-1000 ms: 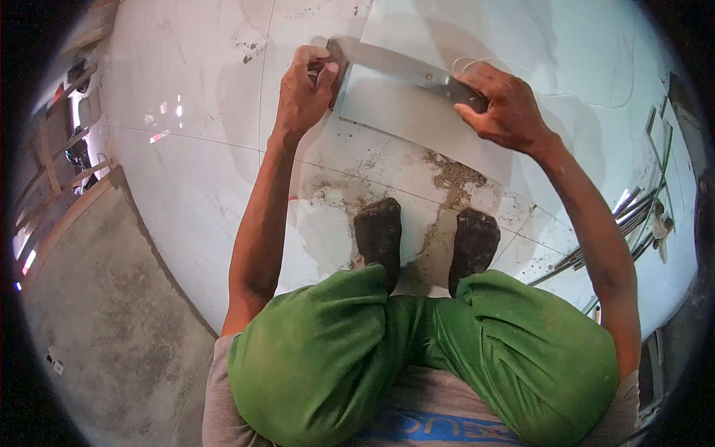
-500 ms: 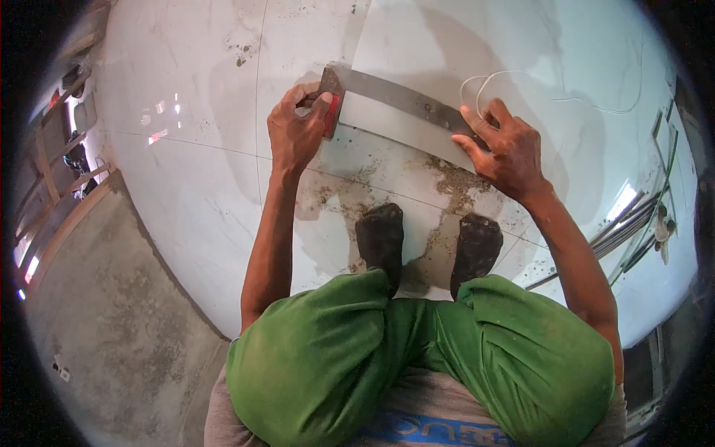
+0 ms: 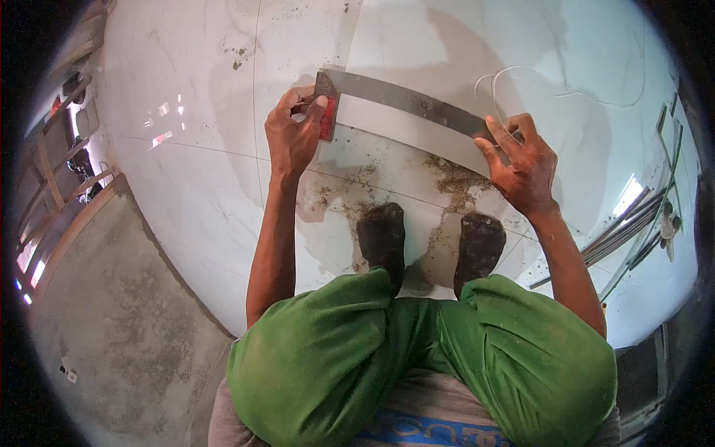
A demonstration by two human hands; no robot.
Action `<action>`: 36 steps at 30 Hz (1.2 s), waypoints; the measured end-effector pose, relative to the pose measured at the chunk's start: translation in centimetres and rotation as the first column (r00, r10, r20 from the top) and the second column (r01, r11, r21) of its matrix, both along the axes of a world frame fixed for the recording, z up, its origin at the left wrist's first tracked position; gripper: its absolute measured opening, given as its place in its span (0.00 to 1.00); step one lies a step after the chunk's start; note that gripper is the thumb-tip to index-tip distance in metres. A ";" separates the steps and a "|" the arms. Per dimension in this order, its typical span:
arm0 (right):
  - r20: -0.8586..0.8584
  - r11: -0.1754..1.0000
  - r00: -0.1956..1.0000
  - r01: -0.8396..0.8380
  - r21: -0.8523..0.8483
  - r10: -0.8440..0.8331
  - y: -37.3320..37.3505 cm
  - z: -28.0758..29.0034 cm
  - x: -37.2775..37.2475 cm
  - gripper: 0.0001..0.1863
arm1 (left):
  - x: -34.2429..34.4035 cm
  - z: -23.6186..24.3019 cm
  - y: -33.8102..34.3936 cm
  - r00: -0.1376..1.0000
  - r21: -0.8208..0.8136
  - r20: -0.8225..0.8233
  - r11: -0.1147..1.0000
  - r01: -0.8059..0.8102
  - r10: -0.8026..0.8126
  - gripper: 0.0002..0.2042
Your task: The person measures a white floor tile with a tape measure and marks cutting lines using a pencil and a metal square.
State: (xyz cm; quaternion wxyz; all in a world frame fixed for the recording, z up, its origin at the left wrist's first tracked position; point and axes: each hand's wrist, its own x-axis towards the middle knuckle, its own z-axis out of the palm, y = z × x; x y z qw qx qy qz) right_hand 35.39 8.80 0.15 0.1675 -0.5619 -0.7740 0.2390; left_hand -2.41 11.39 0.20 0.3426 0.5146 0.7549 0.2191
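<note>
A long, straight-looking bar [image 3: 406, 97] with a dark grey upper strip and a pale lower strip lies across the white tiled floor in front of my feet. At its left end is a small dark-and-red block [image 3: 328, 115]; whether the two are one piece I cannot tell. My left hand [image 3: 294, 138] is closed on this block, thumb over its red part. At the other end, my right hand [image 3: 525, 164] pinches the bar between thumb and fingers. Crumbs of wet mortar or dirt [image 3: 454, 175] are scattered along the bar's near side.
Thin white cord [image 3: 570, 93] curls over the tiles beyond my right hand. Several thin rods [image 3: 625, 227] lie at the right. A rough concrete patch [image 3: 126, 276] borders the tiles on the left. My dark-covered feet [image 3: 382, 232] stand close to the bar.
My right hand has shifted right and slightly nearer along the bar. More of the bar's right end shows. My left hand stays nearly in place on the block.
</note>
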 end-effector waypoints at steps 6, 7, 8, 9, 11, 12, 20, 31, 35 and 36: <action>-0.026 0.998 0.999 0.039 0.044 -0.038 -0.5 -0.4 -0.1 0.20 | -0.2 -0.5 0.0 1.000 -0.005 0.020 1.000 0.022 -0.021 0.15; -0.019 0.998 0.999 0.051 0.044 -0.051 -0.5 -0.4 0.0 0.20 | -0.5 -0.5 -0.1 0.999 -0.023 -0.001 0.999 0.040 -0.040 0.17; -0.011 0.999 0.999 0.040 0.038 -0.039 -0.6 -0.4 0.1 0.20 | -0.6 -0.5 -0.1 0.998 -0.032 -0.025 0.998 0.062 -0.063 0.17; -0.003 0.999 1.000 0.028 0.031 -0.028 -0.7 -0.4 0.3 0.20 | -0.6 -0.6 -0.1 0.997 -0.033 -0.018 0.996 0.077 -0.078 0.17; -0.016 0.998 0.999 0.037 0.056 -0.036 -1.0 -0.8 0.6 0.21 | -0.5 -0.7 -0.1 0.997 -0.008 0.002 0.997 0.074 -0.074 0.16; -0.033 0.996 0.999 0.029 0.079 -0.027 -1.2 -1.0 0.7 0.21 | -0.4 -0.7 -0.2 0.996 -0.007 0.006 0.996 0.089 -0.089 0.16; -0.045 0.994 0.998 0.040 0.106 -0.035 -1.7 -1.6 0.9 0.18 | -0.4 -1.2 -0.4 0.993 0.040 0.087 0.997 0.071 -0.074 0.16; -0.038 0.994 0.998 0.050 0.101 -0.047 -1.7 -1.3 0.6 0.19 | -0.2 -1.5 -0.2 0.997 0.053 0.071 0.998 0.019 -0.023 0.12; -0.040 0.995 0.998 0.061 0.080 -0.058 -1.8 -1.4 0.2 0.19 | -0.8 -1.3 -0.5 0.994 0.049 0.099 0.998 0.030 -0.035 0.15; -0.038 0.995 0.997 0.065 0.076 -0.062 -1.8 -1.4 0.2 0.20 | -0.9 -1.2 -0.5 0.993 0.039 0.106 0.998 0.052 -0.056 0.17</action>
